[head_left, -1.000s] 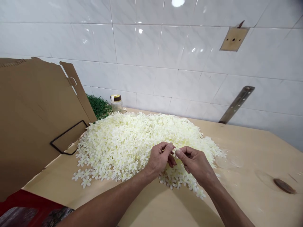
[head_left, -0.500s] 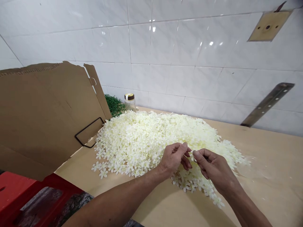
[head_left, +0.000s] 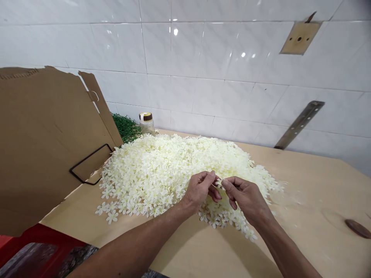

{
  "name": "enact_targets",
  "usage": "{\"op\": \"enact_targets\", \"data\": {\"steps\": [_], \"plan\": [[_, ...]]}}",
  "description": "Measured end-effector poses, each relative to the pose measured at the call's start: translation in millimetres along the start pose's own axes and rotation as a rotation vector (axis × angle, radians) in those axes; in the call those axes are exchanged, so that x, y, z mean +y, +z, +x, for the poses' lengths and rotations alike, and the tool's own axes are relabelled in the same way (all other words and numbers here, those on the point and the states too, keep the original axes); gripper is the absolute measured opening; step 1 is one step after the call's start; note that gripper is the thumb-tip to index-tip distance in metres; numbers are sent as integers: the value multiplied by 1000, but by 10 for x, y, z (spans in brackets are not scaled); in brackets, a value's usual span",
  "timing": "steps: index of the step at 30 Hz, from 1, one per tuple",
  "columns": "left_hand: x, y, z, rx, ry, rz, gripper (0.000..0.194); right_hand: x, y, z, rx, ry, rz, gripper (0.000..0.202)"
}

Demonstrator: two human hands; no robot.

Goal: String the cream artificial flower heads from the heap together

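Observation:
A broad heap of small white-yellow artificial flowers (head_left: 162,166) lies on the light wooden table (head_left: 313,193). Over its front right part, my left hand (head_left: 202,189) has thumb and forefinger pinched together, the other fingers curled below. Whatever it pinches is too small to make out. Facing it from the right, my right hand (head_left: 243,195) pinches a small white flower (head_left: 219,183) between thumb and forefinger. The two sets of fingertips nearly meet at this flower.
At the left stands a large cardboard box (head_left: 49,143) with a black wire frame (head_left: 89,164) beside it. Behind the heap are a lidded jar (head_left: 147,124) and green artificial foliage (head_left: 126,127). A brown oval object (head_left: 358,228) lies far right; a red stool (head_left: 40,247) is below left.
The camera view has turned to the right, so everything sits further left and the brown oval object has come into view. My hands stay close together, with the flower now showing more clearly between them.

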State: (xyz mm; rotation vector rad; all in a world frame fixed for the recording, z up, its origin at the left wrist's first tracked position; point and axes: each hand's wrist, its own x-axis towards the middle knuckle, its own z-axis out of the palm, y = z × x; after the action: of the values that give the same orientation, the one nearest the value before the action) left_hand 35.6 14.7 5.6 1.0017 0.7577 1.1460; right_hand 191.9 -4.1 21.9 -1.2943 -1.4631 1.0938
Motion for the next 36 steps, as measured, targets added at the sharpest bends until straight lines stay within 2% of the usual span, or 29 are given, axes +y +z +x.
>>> {"op": "enact_targets", "data": {"steps": [9,14,19,23,27,31,36], "plan": [[11,18,-9,-4,13,5,46,31,3,-4,1,-5,-43,51],[22,22,-28,-39,16,64,39,-15,18,-18,0,18,-36,49],[18,26,-25,44,63,158,34,-8,26,-21,3,2,-6,47],[22,44,-17,114,63,118,32,30,57,3,13,11,30,46],[37,59,-26,90,32,29,33,55,67,25,40,-15,20,48],[44,62,-46,73,41,66,34,50,42,19,125,-29,23,42],[52,66,-60,55,47,103,32,24,37,-6,97,-32,21,39]]}}
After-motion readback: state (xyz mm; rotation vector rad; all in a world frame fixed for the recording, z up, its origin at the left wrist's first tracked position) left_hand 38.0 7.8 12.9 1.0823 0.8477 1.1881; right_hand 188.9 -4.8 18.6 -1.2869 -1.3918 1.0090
